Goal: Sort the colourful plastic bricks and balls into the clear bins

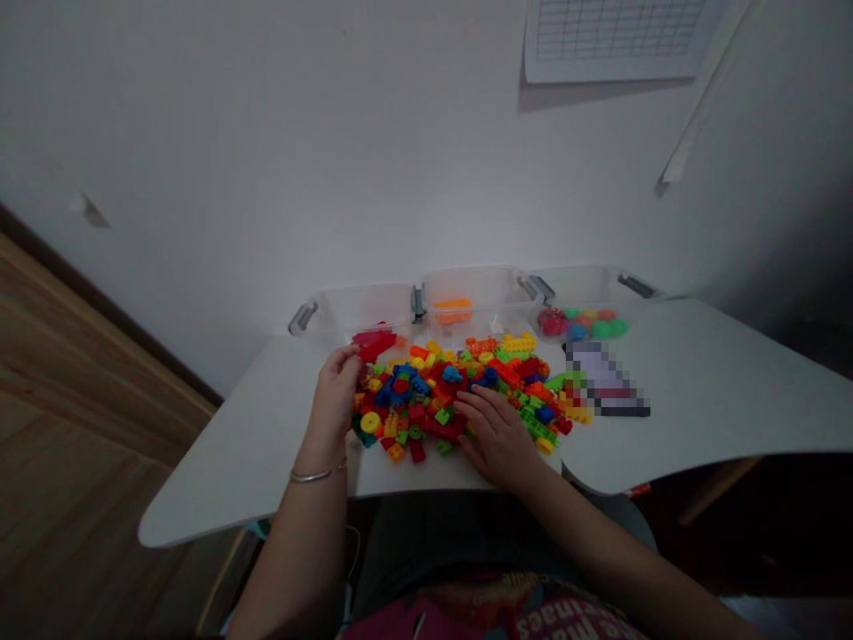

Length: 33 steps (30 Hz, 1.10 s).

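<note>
A heap of coloured toy building bricks [417, 413] lies on the white table in front of me. At its left edge, my left hand [337, 391] has its thumb and fingers closed on a red brick [378, 346], in front of the left clear bin. My right hand [498, 436] rests on the near right part of the heap, palm down. Its fingers stretch over the bricks, beside a long red brick [445, 429], and no brick is gripped in it that I can see. The fingertips partly hide the pieces under them.
Three clear plastic bins stand along the wall: the left bin [366, 307] with red pieces, the middle bin [476, 283] with an orange piece [453, 311], the right bin [573, 284] with colourful round items [586, 324]. A blurred phone-like object [608, 378] lies right of the heap.
</note>
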Each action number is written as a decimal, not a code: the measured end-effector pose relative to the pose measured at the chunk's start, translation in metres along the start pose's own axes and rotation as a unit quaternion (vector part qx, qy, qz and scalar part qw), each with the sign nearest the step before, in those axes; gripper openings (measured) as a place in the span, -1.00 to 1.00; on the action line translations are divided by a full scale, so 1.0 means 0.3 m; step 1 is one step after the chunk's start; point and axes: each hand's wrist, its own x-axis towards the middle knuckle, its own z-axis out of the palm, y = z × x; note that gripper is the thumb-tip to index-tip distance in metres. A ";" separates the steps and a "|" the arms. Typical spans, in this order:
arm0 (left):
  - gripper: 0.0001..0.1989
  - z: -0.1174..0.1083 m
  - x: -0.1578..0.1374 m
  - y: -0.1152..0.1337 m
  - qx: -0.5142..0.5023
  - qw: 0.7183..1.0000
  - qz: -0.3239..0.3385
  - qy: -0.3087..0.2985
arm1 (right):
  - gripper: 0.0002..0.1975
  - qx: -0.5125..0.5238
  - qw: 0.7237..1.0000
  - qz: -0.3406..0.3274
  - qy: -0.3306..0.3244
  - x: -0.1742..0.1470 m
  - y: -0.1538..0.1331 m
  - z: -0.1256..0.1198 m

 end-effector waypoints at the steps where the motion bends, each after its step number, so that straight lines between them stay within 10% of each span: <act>1: -0.69 0.007 0.012 0.011 -0.028 1.000 -0.012 0.002 | -0.53 -0.001 1.000 0.000 -0.001 0.000 0.001 -0.001; 6: -0.70 0.039 0.093 0.054 -0.041 0.997 0.055 0.037 | -0.56 -0.007 1.000 0.000 -0.001 0.002 0.007 -0.004; 12: -0.66 0.060 0.220 0.054 0.167 0.961 0.204 0.085 | -0.57 -0.010 1.000 -0.005 0.004 0.000 0.022 -0.002; 27: -0.51 0.104 0.249 0.070 0.557 0.821 0.124 -0.016 | -0.60 -0.013 1.000 -0.008 0.004 -0.002 0.021 0.006; 33: -0.58 0.077 0.251 0.059 0.465 0.867 0.175 -0.033 | -0.61 -0.014 1.000 -0.008 0.005 0.000 0.020 0.000</act>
